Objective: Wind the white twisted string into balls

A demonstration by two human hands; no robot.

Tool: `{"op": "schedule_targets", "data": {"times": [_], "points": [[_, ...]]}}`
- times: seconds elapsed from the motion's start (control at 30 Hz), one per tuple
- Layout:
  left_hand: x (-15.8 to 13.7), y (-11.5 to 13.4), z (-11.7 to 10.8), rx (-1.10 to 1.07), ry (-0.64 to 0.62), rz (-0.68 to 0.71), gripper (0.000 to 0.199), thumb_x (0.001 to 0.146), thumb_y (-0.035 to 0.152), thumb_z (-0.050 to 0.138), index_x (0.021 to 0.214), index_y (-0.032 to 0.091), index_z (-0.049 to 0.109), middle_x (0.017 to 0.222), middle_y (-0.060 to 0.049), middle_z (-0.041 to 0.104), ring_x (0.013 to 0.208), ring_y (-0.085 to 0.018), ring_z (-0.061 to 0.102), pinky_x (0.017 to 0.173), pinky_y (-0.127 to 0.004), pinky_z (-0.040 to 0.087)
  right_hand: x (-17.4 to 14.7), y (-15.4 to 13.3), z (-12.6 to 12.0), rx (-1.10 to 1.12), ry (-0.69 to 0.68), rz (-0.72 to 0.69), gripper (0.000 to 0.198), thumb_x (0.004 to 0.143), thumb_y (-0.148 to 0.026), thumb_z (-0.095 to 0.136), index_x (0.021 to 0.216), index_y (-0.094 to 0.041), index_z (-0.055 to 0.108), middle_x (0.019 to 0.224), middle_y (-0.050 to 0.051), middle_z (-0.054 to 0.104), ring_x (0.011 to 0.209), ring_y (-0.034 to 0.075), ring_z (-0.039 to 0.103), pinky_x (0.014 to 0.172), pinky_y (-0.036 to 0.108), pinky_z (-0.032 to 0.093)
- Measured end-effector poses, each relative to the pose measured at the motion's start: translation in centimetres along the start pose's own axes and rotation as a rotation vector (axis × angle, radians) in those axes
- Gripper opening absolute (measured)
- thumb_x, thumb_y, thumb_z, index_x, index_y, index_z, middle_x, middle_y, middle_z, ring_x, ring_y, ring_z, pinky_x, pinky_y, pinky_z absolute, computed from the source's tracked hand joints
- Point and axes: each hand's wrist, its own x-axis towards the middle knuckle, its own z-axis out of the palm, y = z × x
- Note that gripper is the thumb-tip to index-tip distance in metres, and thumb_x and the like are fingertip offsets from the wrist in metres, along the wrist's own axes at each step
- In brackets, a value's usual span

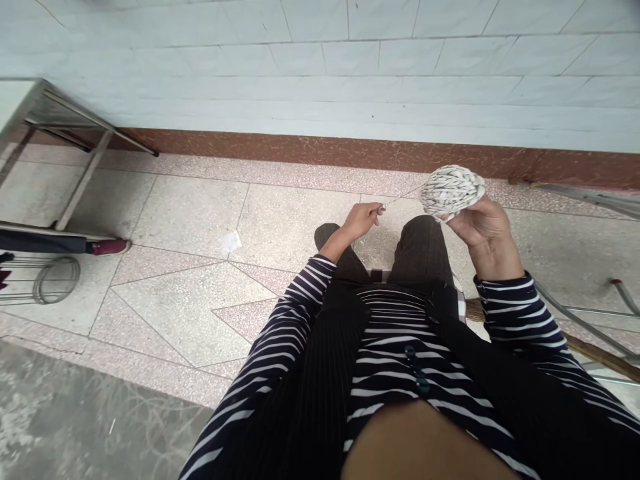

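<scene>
A round white woven or braided piece with dark lines through it (452, 191) is held up at the right, above my knee. My right hand (483, 227) grips it from below, with the fingers partly hidden behind it. From its left side a thin twisted strand (406, 194) runs across to my left hand (365, 221). The fingers of that hand are closed in a pinch on the strand's end, in front of my other knee. Between the two hands the strand looks pulled fairly straight.
A tiled wall (320, 63) with a brown base strip stands ahead. At the left are a metal-legged table (75, 173), another person's shoe (110, 247) and a wire rack (57, 280). A white scrap (231, 243) lies on the floor. Metal tubes (590, 327) stand at the right.
</scene>
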Motion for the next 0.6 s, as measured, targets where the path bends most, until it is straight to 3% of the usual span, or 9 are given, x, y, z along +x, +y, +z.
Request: {"op": "schedule_targets", "data": {"times": [0.13,0.3,0.4,0.5,0.6], "points": [[-0.6,-1.2,-0.9,0.034,0.021,-0.062,0.031,0.091,0.006,0.046,0.093,0.014,0.076,0.091,-0.003,0.08,0.077,-0.012,0.076,0.085,-0.024,0.057,-0.9,-1.9,-0.4,-0.013,-0.018,-0.057,0.076,0.062,-0.054,0.089,0.134,-0.043,0.069,0.132,0.007,0.076,0.14,0.041,0.066,0.102,0.065,0.066],[-0.2,-1.4,-0.2,0.077,0.042,-0.06,0.027,0.088,0.009,0.052,0.084,0.017,0.077,0.094,-0.004,0.083,0.098,-0.018,0.077,0.103,-0.032,0.057,-1.1,-2.6,0.4,-0.032,-0.035,-0.087,0.078,0.063,-0.054,0.091,0.136,-0.042,0.067,0.135,0.007,0.075,0.143,0.042,0.065,0.102,0.065,0.067],[0.2,-0.7,1.1,-0.099,-0.051,0.003,0.028,0.089,0.011,0.059,0.105,0.014,0.082,0.109,-0.009,0.085,0.111,-0.02,0.077,0.112,-0.036,0.054,-1.5,-2.6,2.1,-0.053,-0.019,-0.089,0.068,0.067,-0.051,0.093,0.13,-0.04,0.068,0.135,0.005,0.073,0.142,0.039,0.066,0.098,0.055,0.071],[0.4,0.2,2.3,-0.299,-0.174,0.054,0.052,0.094,0.022,0.071,0.145,0.016,0.071,0.123,-0.013,0.084,0.12,-0.023,0.077,0.115,-0.041,0.054,-2.1,-2.8,3.7,-0.084,-0.002,-0.068,0.051,0.074,-0.043,0.093,0.12,-0.038,0.072,0.135,0.002,0.071,0.141,0.033,0.067,0.097,0.044,0.072],[1.1,1.2,3.2,-0.359,-0.15,0.097,0.066,0.093,0.03,0.081,0.156,0.019,0.065,0.149,-0.017,0.075,0.137,-0.028,0.072,0.123,-0.046,0.052,-2.1,-2.8,4.4,-0.116,-0.013,-0.073,0.04,0.076,-0.043,0.092,0.111,-0.035,0.074,0.136,0.001,0.071,0.142,0.032,0.067,0.097,0.043,0.072]]}}
